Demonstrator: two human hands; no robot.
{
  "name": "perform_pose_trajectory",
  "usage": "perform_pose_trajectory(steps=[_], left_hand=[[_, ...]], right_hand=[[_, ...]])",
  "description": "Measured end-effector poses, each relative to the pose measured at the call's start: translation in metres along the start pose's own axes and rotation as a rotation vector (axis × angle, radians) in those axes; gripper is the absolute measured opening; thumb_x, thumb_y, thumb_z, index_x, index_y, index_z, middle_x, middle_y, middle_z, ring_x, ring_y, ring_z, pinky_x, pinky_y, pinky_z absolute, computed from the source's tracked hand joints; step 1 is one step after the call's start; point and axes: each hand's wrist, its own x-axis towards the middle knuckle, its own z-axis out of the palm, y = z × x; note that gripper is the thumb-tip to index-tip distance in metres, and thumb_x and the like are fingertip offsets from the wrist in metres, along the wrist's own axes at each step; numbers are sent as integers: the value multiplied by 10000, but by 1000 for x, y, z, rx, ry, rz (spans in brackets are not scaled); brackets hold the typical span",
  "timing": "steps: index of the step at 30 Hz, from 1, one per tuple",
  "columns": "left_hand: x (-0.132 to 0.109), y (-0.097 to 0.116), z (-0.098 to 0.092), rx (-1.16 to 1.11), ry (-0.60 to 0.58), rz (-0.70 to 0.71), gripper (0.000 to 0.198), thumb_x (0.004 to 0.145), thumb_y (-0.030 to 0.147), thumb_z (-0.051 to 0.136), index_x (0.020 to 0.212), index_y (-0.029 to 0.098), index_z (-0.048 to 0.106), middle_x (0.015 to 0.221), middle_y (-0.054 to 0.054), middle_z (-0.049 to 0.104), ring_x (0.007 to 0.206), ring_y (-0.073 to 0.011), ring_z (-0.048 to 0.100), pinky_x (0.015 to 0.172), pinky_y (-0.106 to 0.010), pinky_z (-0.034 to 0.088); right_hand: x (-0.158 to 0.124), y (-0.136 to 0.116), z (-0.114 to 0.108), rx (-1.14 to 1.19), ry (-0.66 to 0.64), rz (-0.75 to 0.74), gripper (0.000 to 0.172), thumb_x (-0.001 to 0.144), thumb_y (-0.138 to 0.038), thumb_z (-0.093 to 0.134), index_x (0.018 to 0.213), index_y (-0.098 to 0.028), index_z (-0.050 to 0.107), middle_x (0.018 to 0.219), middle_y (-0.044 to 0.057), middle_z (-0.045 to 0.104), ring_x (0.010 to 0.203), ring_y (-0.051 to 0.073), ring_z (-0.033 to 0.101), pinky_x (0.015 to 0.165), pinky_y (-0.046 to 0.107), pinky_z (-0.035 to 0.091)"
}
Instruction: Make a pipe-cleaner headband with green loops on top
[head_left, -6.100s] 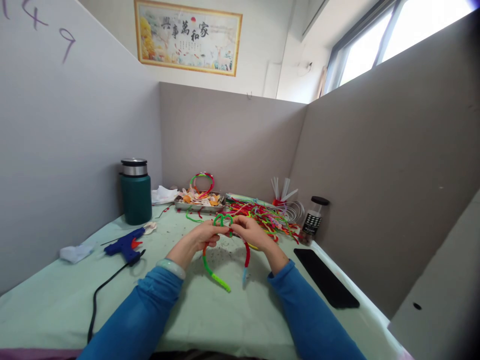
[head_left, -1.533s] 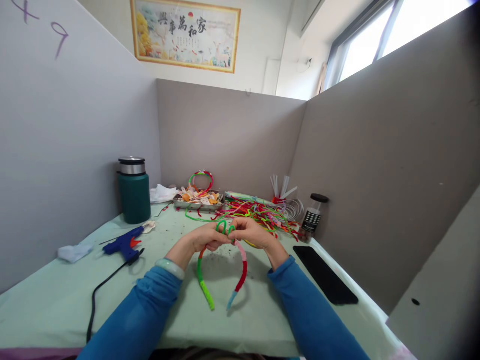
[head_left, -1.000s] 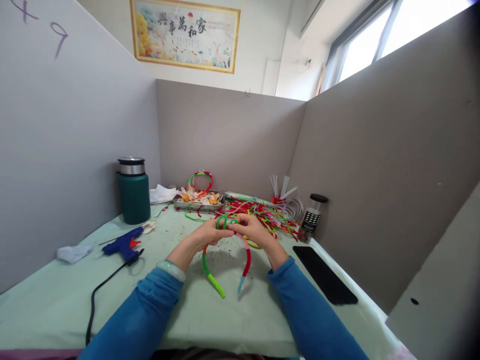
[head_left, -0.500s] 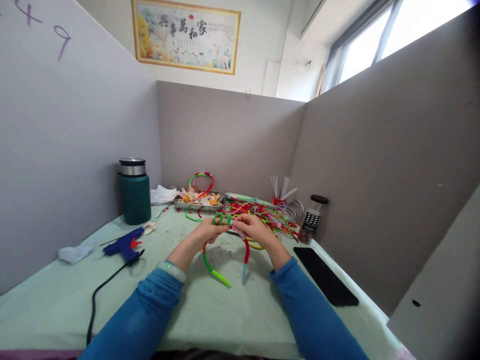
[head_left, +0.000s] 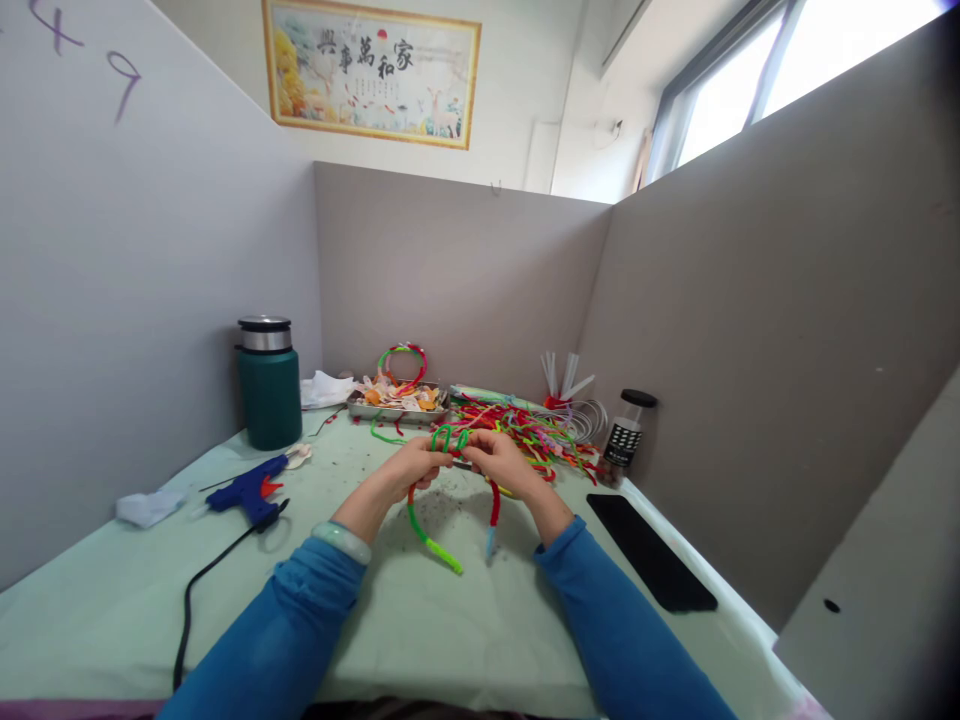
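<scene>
Both hands meet over the middle of the table. My left hand (head_left: pixel 411 468) and my right hand (head_left: pixel 501 462) pinch the top of a headband (head_left: pixel 427 535) wrapped in red, green, pink and blue fuzzy wire. Its two ends hang down toward the green table cover (head_left: pixel 420 630). A green pipe cleaner (head_left: pixel 444 437) loops up between my fingertips at the top of the band. Both hands are closed on the band and the wire. A pale bangle sits on my left wrist.
A pile of coloured pipe cleaners (head_left: pixel 525 428) lies behind my hands. A metal tray (head_left: pixel 397 402) of scraps and a finished headband stand at the back. A green flask (head_left: pixel 270 383) and blue glue gun (head_left: pixel 247 492) are left; a black phone (head_left: pixel 649 552) and jar (head_left: pixel 627 432) right.
The headband has tilted and swung a little between my hands; its ends shifted slightly. My hands stay together at its top, working the green wire.
</scene>
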Motion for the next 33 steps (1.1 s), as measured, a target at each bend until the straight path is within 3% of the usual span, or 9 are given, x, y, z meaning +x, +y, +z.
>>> perform_pose_trajectory(steps=[4, 8, 15, 22, 28, 33], left_hand=[[-1, -1, 0, 1, -31, 29, 239, 611, 275, 657, 757, 152, 512, 494, 95, 327, 394, -26, 226, 384, -188, 132], [-3, 0, 0, -17, -85, 75, 299, 588, 264, 690, 812, 145, 532, 532, 88, 351, 408, -20, 235, 388, -187, 143], [-2, 2, 0, -86, -33, 105, 374, 605, 317, 715, 876, 163, 507, 544, 93, 368, 381, -13, 231, 366, -189, 115], [-7, 9, 3, -66, -6, 125, 360, 591, 317, 712, 866, 146, 555, 533, 92, 386, 372, -3, 188, 372, -199, 85], [-7, 9, 2, -28, 74, 125, 424, 559, 336, 718, 906, 116, 614, 588, 56, 489, 384, -4, 207, 387, -215, 93], [-6, 7, 1, 1, -3, 129, 479, 549, 350, 742, 953, 121, 627, 606, 49, 498, 397, -5, 206, 399, -219, 81]], right_hand=[[-1, -1, 1, -55, -8, -43, 180, 738, -345, 586, 748, -169, 553, 662, -21, 527, 580, 100, 478, 528, 219, 367], [-1, -3, 0, -99, 86, -60, 216, 757, -372, 561, 681, -174, 521, 593, -36, 483, 551, 100, 460, 508, 220, 343], [1, -1, -4, 140, 169, 152, 262, 707, -384, 605, 632, -185, 450, 498, -60, 456, 463, 91, 463, 437, 204, 328], [3, 4, -7, 504, 25, 404, 130, 722, -260, 571, 681, -141, 536, 605, 37, 612, 447, 85, 499, 412, 191, 365], [1, 7, -8, 517, -124, 555, 138, 791, -203, 470, 711, -122, 549, 606, 60, 628, 412, 82, 491, 385, 183, 360], [-1, 12, -13, 552, -191, 574, 174, 812, -246, 489, 706, -122, 550, 599, 47, 614, 419, 65, 473, 405, 170, 367]])
